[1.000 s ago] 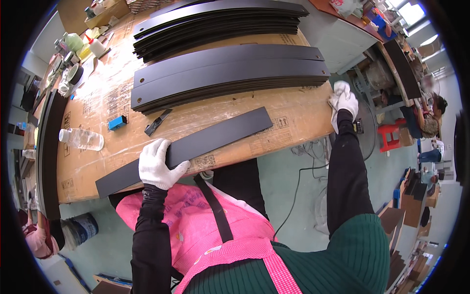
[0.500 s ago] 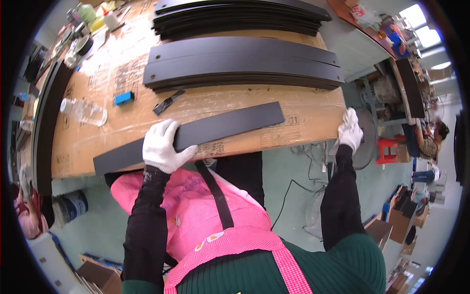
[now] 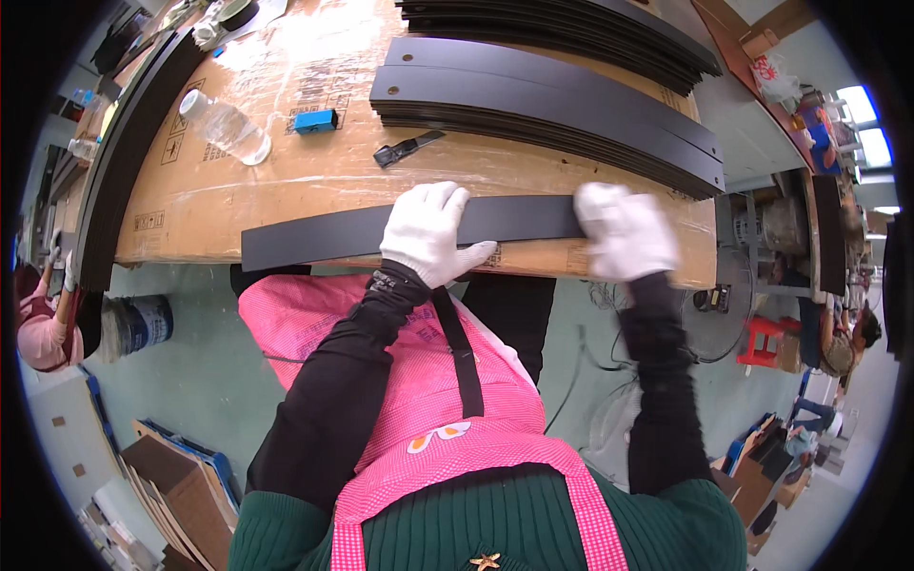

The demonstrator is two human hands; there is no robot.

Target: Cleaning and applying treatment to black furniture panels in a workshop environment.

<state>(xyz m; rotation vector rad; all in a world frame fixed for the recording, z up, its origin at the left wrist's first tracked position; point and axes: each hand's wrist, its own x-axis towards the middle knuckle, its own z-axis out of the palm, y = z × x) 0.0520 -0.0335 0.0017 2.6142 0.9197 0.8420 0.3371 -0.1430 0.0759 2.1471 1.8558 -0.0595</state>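
A long, flat black strip [image 3: 519, 218] lies along the near edge of the cardboard-covered table. My left hand [image 3: 424, 233], in a white knit glove, grips it near the middle, fingers over the top and thumb toward the near edge. At the strip's right end is my right hand [image 3: 628, 233], also in a white glove. Motion smears it, so its fingers and anything in them cannot be made out. Beyond the strip lie a black utility knife [image 3: 407, 148], a small blue block [image 3: 316, 121] and a clear plastic bottle [image 3: 227, 127] tipped on its side.
A stack of black strips with holes [image 3: 552, 105] lies behind the knife, and another dark stack [image 3: 571, 38] sits farther back. Dark boards [image 3: 133, 162] line the table's left side. A red stool [image 3: 759, 341] stands on the floor at right. Other people work at both sides.
My right hand has come in from beyond the table's right edge to the strip's right end. The strip now lies straighter along the near edge, my left hand still on it. The view has shifted.
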